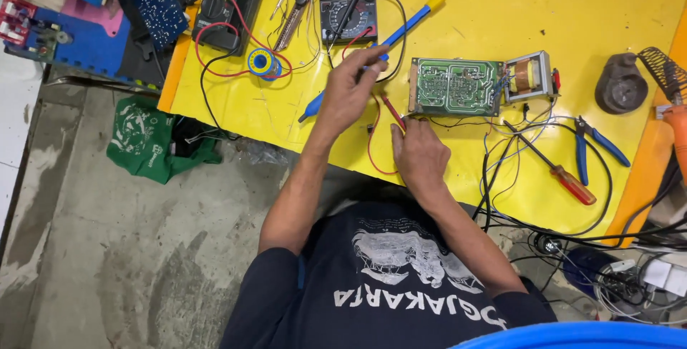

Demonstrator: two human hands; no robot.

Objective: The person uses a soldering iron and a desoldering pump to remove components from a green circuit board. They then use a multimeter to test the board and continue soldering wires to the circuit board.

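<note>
Hands work mid-surface: left hand [348, 91] grips a black probe [348, 14], right hand [418, 152] pinches a red probe [393, 113] whose long axis points toward the green circuit board [454, 86] lying just beyond, nearer the right.

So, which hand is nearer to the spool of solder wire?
Left. The left hand lies beside the solder spool, not touching it; the right hand, holding a red probe, is farther off, at the green circuit board's corner.

The soldering iron [676, 124] is cut off at the right edge; the left hand [351, 91] hides part of the blue tool [401, 27].
</note>
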